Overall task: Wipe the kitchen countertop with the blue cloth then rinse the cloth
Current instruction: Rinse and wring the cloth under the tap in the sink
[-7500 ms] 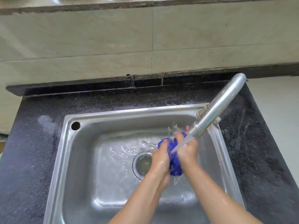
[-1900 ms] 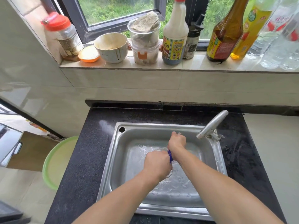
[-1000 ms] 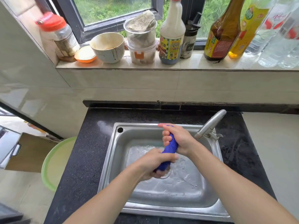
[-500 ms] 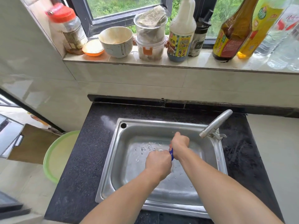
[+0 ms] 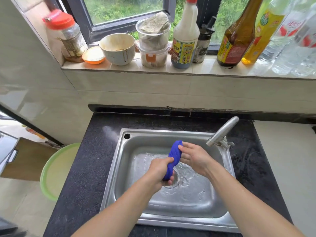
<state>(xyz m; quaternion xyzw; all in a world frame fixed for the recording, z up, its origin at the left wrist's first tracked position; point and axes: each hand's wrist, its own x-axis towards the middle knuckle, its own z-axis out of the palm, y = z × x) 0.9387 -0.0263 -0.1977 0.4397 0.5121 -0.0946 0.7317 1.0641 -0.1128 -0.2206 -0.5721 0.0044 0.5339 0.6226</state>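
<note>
step: wringing, I'd say | blue cloth twisted into a roll above the sink drain | left hand curled tight round its lower end | right hand fingers nearly straight, touching its upper end | tip: close right hand, twist opposite ways, drip inside basin

I get one head-worn wide-angle view, facing forward and down, close over the sink; countertop on both sides, windowsill across the top.

Bare left hand, right hand, forearms
</note>
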